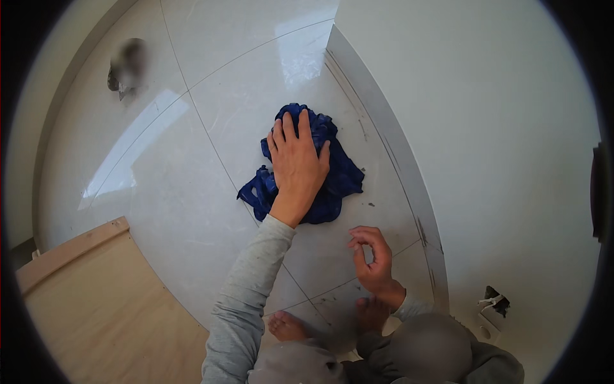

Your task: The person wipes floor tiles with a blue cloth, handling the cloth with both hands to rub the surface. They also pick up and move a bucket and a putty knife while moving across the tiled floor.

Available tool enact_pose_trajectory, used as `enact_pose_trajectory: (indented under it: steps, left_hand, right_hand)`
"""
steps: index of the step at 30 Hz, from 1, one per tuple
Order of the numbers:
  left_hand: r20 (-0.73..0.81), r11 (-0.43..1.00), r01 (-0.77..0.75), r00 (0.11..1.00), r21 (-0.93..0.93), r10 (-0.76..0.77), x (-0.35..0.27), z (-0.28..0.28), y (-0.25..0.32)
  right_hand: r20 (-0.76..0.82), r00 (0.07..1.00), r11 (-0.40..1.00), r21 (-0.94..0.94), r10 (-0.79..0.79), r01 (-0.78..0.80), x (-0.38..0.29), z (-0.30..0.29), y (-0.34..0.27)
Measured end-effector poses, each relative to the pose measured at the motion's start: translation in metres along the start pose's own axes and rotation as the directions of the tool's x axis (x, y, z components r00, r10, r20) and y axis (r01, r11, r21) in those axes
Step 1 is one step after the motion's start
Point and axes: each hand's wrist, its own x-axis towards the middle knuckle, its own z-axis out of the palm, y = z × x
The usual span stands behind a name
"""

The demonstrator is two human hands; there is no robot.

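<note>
A crumpled dark blue cloth lies on the pale tiled floor. On top of it rests my left hand, palm down with the fingers spread; how firmly it presses cannot be seen. My right hand is nearer to me, to the lower right of the cloth and apart from it. Its fingers curl towards the thumb in a loose ring, and nothing shows between them. My bare feet and bent knees are below the hands.
A pale wall with a grey baseboard curves along the right, with dark marks at its foot. A hole with wires is low in that wall. A wooden panel lies at lower left. Some blurred dark item is at upper left.
</note>
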Motion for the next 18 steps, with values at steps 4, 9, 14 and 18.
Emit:
enact_pose_trajectory:
  steps: [4,9,14,18]
  left_hand:
    - [-0.276,0.988,-0.044,0.961,-0.147,0.002,0.111,0.011,-0.013]
    - [-0.196,0.987,-0.035,0.981,-0.157,0.004,0.168,0.02,0.018]
    - [-0.159,0.962,-0.116,0.984,-0.248,0.077,0.1,0.026,0.047]
    - [-0.093,0.924,-0.25,0.968,-0.29,0.233,0.026,0.026,0.07]
  right_hand:
    - [0.114,0.988,0.994,-0.01,0.107,-0.106,-0.026,-0.012,0.0]
    - [0.013,0.983,0.983,0.009,0.183,-0.183,-0.018,-0.032,0.004]
    - [-0.06,0.977,0.979,0.008,0.206,-0.206,-0.025,-0.053,0.023]
    - [-0.055,0.975,0.976,0.042,0.216,-0.213,-0.038,-0.059,0.026]
